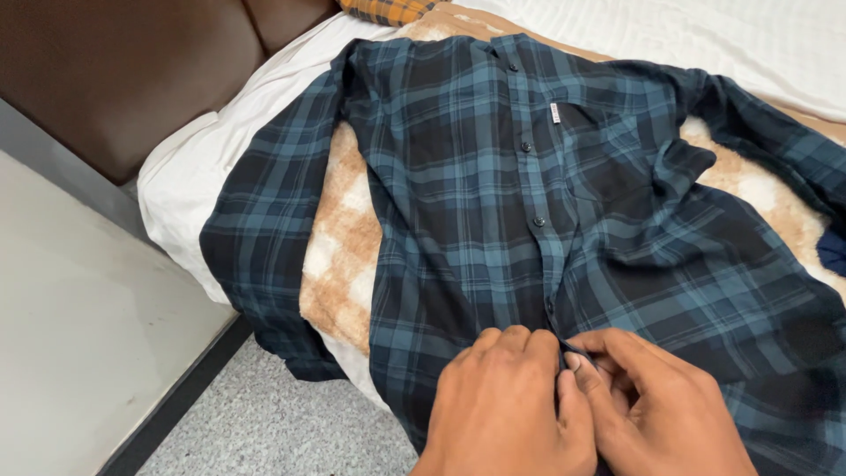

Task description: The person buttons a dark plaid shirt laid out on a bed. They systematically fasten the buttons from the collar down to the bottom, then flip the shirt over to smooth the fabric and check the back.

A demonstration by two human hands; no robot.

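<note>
Blue-black plaid shirt [529, 203] flat on tan fleece blanket [339, 256], front placket pinched between left hand [507, 405] and right hand [661, 405].

Bed [189, 163] with white sheet, set against brown padded headboard [115, 70]. Tan-and-cream fluffy blanket [339, 256] spread over sheet. Dark blue-green plaid shirt [476, 176] laid flat, front up, on blanket; one sleeve hangs over bed edge. Orange checked cloth [388, 9] at far end.

A fluffy tan-and-cream blanket [339, 238] lies over a white sheet [189, 167] on the bed, against a dark brown padded headboard [115, 70]; an orange plaid cloth [383, 9] sits at the top, grey speckled floor [264, 423] below
</note>
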